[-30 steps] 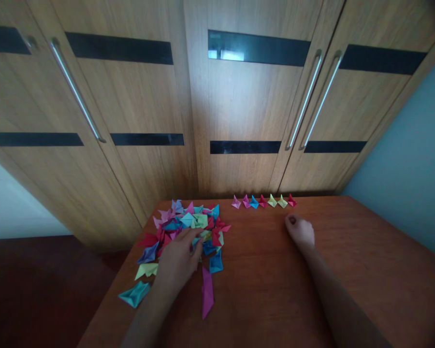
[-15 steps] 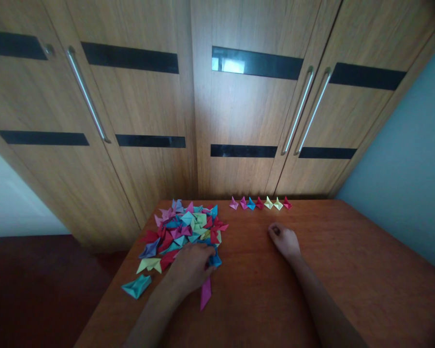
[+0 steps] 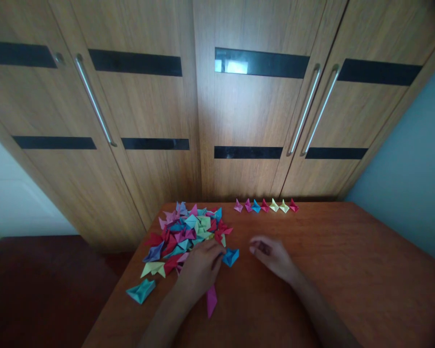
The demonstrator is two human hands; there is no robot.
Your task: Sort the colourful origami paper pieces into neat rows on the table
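My left hand is closed on one end of a blue folded paper boat, at the right edge of a pile of coloured folded paper pieces. A magenta paper piece pokes out below my left wrist. Over the table to the right, my right hand holds nothing, fingers curled but apart, facing the blue boat with a gap between. A teal paper boat lies left of my left forearm, with a pale yellow piece just above it.
Several small folded paper boats stand in a row near the far table edge, from a pink one to a red one. Behind the brown table rises a wooden wardrobe with metal handles. A blue wall is at right.
My left hand has drawn the blue boat rightward out of the pile. My right hand has moved left and nearer to it, its fingers loosening. The view has shifted slightly.
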